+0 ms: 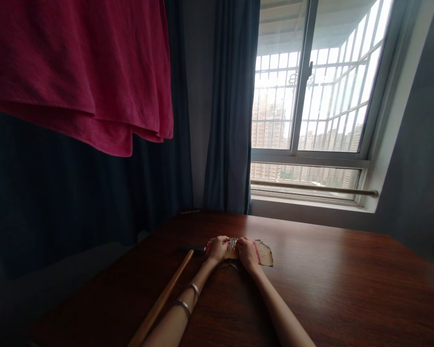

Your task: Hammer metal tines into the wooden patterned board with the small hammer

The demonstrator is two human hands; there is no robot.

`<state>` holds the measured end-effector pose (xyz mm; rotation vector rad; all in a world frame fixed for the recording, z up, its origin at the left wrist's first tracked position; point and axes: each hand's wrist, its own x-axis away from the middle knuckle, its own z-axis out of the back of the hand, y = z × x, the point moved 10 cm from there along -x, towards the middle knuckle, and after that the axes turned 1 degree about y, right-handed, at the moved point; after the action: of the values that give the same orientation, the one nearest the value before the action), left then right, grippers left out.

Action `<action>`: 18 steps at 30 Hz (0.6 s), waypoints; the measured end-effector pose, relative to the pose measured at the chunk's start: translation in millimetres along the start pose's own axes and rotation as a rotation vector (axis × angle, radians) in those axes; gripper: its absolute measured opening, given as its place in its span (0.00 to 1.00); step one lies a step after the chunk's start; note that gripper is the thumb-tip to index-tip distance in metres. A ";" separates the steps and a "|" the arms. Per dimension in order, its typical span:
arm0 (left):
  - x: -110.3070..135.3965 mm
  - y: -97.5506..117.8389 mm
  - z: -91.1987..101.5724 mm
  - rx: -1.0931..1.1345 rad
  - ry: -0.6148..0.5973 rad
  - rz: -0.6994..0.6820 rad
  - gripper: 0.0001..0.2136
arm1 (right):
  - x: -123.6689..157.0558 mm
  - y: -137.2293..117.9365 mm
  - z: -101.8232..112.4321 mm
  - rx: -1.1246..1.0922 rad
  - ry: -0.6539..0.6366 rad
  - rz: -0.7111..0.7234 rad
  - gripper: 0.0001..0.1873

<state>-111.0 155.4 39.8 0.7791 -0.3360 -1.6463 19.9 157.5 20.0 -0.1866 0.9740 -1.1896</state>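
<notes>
A flat tan piece [266,257], like cardboard, lies on the table with many small dark holes or dots and pinkish-red bands. Slim pins or nails [233,241] stick out along its far edge. My left hand [219,247] is over its left part, fingers curled in and pinched near the pins. Over the middle, my right hand [246,250] has its fingers bent and closed. What either hand pinches is too small to make out. Several loose thin dark nails [230,265] lie just in front of the piece, between my wrists.
A hammer with a long wooden handle [166,294] lies left of my left forearm, its dark head [193,249] near the piece. All this rests on a brown wooden table [340,274]. A pink cloth [94,72] hangs upper left, before dark curtains [231,106]; a barred window is at right.
</notes>
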 end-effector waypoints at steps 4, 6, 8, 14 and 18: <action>0.2 -4.0 3.9 0.051 0.053 0.042 0.12 | -0.6 1.9 1.2 -0.005 0.010 -0.019 0.09; 1.6 -5.1 5.5 0.055 0.059 0.068 0.13 | -1.2 2.9 2.1 -0.010 0.010 -0.034 0.10; 3.0 -5.2 5.5 0.050 0.044 0.086 0.14 | -1.3 3.6 3.1 -0.019 0.008 -0.049 0.10; -2.3 -17.4 -2.1 0.179 0.055 0.149 0.14 | 1.7 1.6 6.7 -0.081 0.004 -0.086 0.11; -11.6 -35.0 -8.9 0.334 0.083 0.229 0.13 | -4.2 -1.2 8.8 -0.144 -0.029 -0.118 0.17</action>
<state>-131.1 176.4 15.4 1.0160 -0.6283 -1.3547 25.3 157.4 28.2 -0.3788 1.0353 -1.2210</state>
